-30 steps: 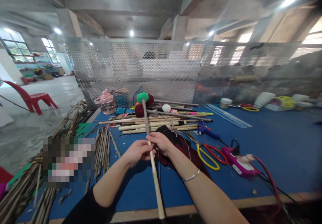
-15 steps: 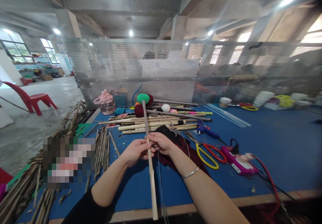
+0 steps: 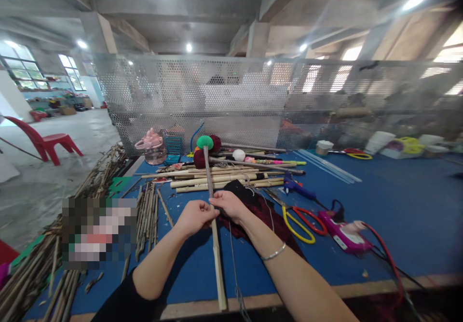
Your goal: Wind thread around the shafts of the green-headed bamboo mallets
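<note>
A long stick [image 3: 217, 259] runs away from me, its near half bare pale wood and its far half wrapped in grey. On its far end sits a green ball [image 3: 205, 142]. My left hand [image 3: 197, 218] is closed on the stick near its middle, from the left side. From the right, my right hand [image 3: 227, 203] pinches the stick just beyond, at the edge of the grey wrap. Below my right hand a grey cord [image 3: 233, 259] hangs toward the table edge. Dark red cloth [image 3: 260, 206] lies beside my right forearm.
Scissors [image 3: 298, 228] with yellow and red handles lie at the right, by a blue glue gun [image 3: 296, 187] and a magenta device [image 3: 345, 235]. Thin twigs [image 3: 146, 216] are on the left. Behind are pale sticks [image 3: 217, 181], dark red balls [image 3: 198, 159] and a pink-lidded jar [image 3: 155, 154].
My hands have shifted slightly on the stick, my right fingers resting a little closer over it. The grey cord has swung a bit to the right at its lower end.
</note>
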Demonstrator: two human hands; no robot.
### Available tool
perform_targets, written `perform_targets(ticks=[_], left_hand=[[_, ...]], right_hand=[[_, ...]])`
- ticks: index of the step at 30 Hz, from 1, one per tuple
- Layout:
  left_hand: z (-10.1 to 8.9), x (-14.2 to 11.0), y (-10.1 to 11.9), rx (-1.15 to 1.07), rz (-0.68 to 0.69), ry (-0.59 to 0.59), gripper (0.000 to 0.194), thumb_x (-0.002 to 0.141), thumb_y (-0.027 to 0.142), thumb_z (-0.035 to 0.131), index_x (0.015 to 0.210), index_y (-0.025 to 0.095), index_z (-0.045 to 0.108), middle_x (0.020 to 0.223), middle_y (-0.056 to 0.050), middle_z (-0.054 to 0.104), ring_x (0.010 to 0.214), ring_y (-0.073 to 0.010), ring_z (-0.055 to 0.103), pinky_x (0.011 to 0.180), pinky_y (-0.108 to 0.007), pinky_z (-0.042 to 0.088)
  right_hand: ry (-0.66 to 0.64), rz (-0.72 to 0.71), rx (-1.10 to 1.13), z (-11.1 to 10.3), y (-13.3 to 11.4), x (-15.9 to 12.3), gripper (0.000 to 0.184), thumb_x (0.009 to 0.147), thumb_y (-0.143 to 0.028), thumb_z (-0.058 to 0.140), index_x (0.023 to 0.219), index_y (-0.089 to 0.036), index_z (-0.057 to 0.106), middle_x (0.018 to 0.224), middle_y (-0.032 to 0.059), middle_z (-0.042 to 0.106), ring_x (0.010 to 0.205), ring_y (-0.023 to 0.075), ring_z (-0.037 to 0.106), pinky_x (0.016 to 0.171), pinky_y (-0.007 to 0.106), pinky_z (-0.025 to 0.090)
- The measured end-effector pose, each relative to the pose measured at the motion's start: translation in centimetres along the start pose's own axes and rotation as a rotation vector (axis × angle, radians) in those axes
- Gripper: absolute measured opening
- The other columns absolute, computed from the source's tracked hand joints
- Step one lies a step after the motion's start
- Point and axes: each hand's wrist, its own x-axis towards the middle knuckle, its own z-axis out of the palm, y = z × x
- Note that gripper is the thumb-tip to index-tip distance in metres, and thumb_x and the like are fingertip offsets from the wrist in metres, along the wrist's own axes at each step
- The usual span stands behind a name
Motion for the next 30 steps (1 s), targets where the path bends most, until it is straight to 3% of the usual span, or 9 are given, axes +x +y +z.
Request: perform_targets(ticks=[4,7,10,14,16,20,23,26,30], left_hand=[[0.1,-0.6,1.1,-0.212,-0.032,-0.123,0.037,0.059,0.046,0.065,0.063,0.013,0.05,0.052,0.001,0.054,0.046,-0.007,0.05,0.048,-0.018,0.039],[0.2,-0.9,1.8,-0.315,-0.107,-0.207,0.036,0.06,0.044,0.065,0.075,0.012,0.055,0.069,-0.005,0.061,0.057,-0.0096,0.058,0.052,-0.018,0.041],[0.3,-1.0,1.5,-0.312,-0.156,-0.189,0.037,0.059,0.044,0.066,0.077,0.013,0.054,0.071,-0.005,0.061,0.057,-0.0112,0.058,0.047,-0.019,0.04],[0.4,-0.6,0.7,-0.227,-0.103,-0.094,0.038,0.055,0.045,0.069,0.066,0.013,0.05,0.054,0.001,0.055,0.045,-0.0084,0.051,0.043,-0.019,0.038],[0.5,-0.4,0.5,-0.247,-0.099,-0.091,0.038,0.054,0.043,0.071,0.065,0.012,0.051,0.054,0.0,0.056,0.046,-0.0088,0.053,0.044,-0.019,0.039],[0.6,-0.6,1.0,-0.373,-0.175,-0.166,0.036,0.058,0.04,0.07,0.074,0.011,0.056,0.067,-0.005,0.062,0.055,-0.0101,0.058,0.047,-0.018,0.04],[0.6,-0.8,1.3,-0.473,-0.184,-0.239,0.033,0.062,0.037,0.068,0.08,0.011,0.059,0.077,-0.008,0.064,0.062,-0.0105,0.06,0.052,-0.018,0.044],[0.5,-0.8,0.9,-0.49,-0.19,-0.284,0.034,0.064,0.038,0.066,0.085,0.012,0.059,0.083,-0.009,0.064,0.066,-0.012,0.061,0.055,-0.02,0.045],[0.6,-0.4,-0.1,-0.31,-0.15,-0.193,0.037,0.059,0.044,0.068,0.074,0.012,0.055,0.066,-0.004,0.061,0.055,-0.0112,0.058,0.047,-0.019,0.041]], right_hand=[[-0.168,0.075,0.108,-0.4,-0.7,-0.5,0.032,0.062,-0.041,0.066,0.068,-0.015,0.047,0.04,-0.0108,0.035,0.031,0.0009,0.018,0.033,0.018,0.008],[-0.31,0.09,0.171,-0.5,-0.8,-0.7,0.031,0.065,-0.04,0.064,0.071,-0.015,0.047,0.043,-0.0099,0.038,0.03,0.0006,0.019,0.032,0.018,0.006],[-0.228,0.045,0.164,0.0,-0.4,-0.5,0.033,0.062,-0.039,0.067,0.066,-0.015,0.045,0.045,-0.0075,0.044,0.031,0.0014,0.028,0.032,0.017,0.014],[-0.072,0.002,0.155,0.4,0.2,-0.1,0.036,0.057,-0.038,0.071,0.067,-0.014,0.045,0.048,-0.0063,0.047,0.036,0.0024,0.035,0.034,0.016,0.02],[-0.084,0.029,0.137,0.1,0.1,-0.1,0.035,0.059,-0.039,0.069,0.069,-0.015,0.045,0.045,-0.0079,0.044,0.033,0.0013,0.029,0.033,0.016,0.015],[-0.238,0.128,0.182,-1.0,-0.3,-0.3,0.032,0.066,-0.04,0.064,0.079,-0.015,0.049,0.039,-0.0116,0.033,0.03,0.0003,0.015,0.033,0.016,0.005],[-0.3,0.127,0.216,-1.5,-0.2,-0.3,0.031,0.07,-0.039,0.061,0.086,-0.014,0.05,0.04,-0.0107,0.036,0.031,0.0003,0.016,0.033,0.015,0.006],[-0.287,0.083,0.174,-1.5,0.1,-0.1,0.029,0.071,-0.04,0.06,0.08,-0.014,0.051,0.042,-0.0088,0.04,0.03,0.0005,0.02,0.032,0.016,0.008],[-0.22,0.075,0.04,-0.9,0.3,-0.1,0.032,0.066,-0.04,0.063,0.065,-0.013,0.048,0.042,-0.0067,0.043,0.029,0.001,0.025,0.03,0.017,0.011]])
